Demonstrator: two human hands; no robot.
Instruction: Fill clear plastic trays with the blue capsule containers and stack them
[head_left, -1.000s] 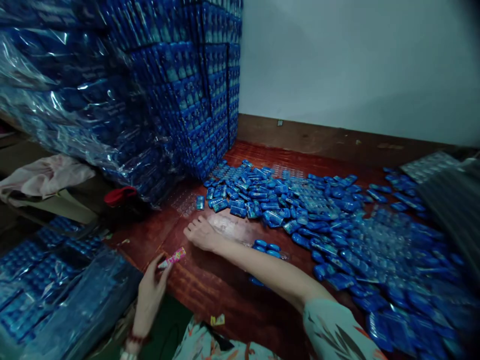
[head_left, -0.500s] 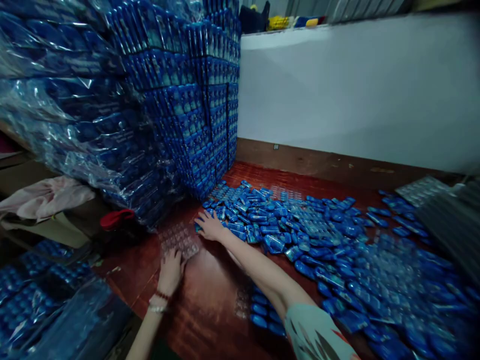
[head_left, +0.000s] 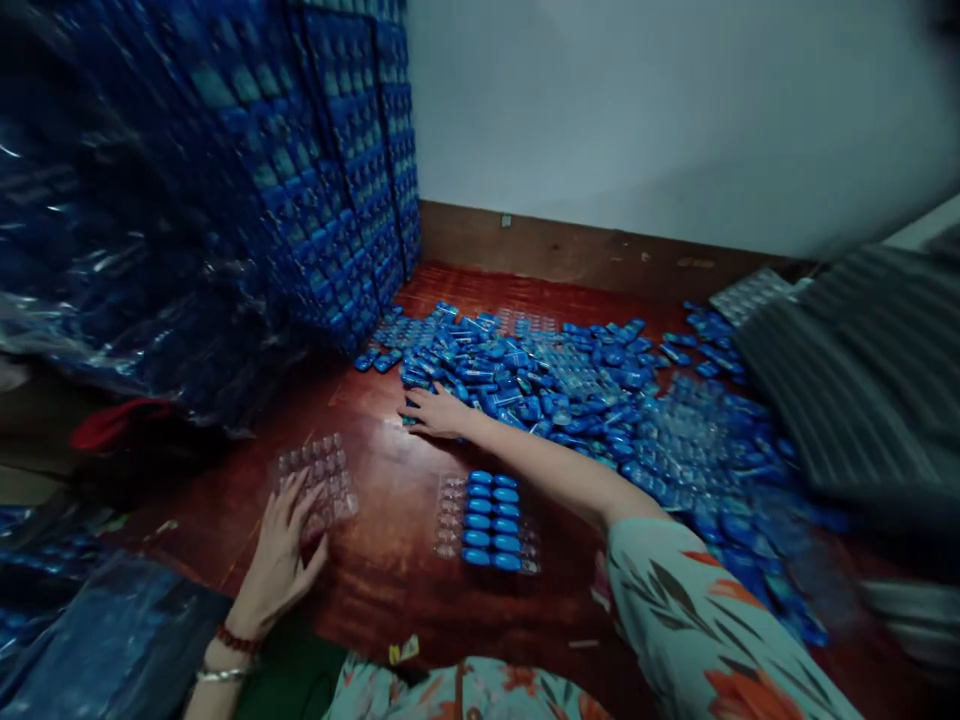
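My left hand (head_left: 289, 540) lies with its fingers spread over the near left part of a clear plastic blister tray (head_left: 330, 465), whose cups show no blue pieces. Toward the middle, my right hand (head_left: 435, 412) reaches to the near left edge of a heap of small blue packets (head_left: 517, 370). Its fingers are stretched out, and a bit of blue shows at the fingertips; a firm hold is not visible. Between my arms, a second clear tray (head_left: 450, 515) has two columns of glossy blue oval pieces (head_left: 491, 520) in its middle, with bare cups at both sides.
Tall stacks of blue packs (head_left: 337, 150) stand at the left, partly under shiny plastic film. More clear trays (head_left: 690, 420) lie across the heap. A dark striped cloth (head_left: 847, 370) covers the right side. Behind the reddish tabletop (head_left: 465, 285) rises a pale wall (head_left: 637, 120).
The view has tipped down, bringing the partly filled tray fully into sight. My right hand has come nearer along the heap's edge. My left hand's fingers have spread wider on the clear tray.
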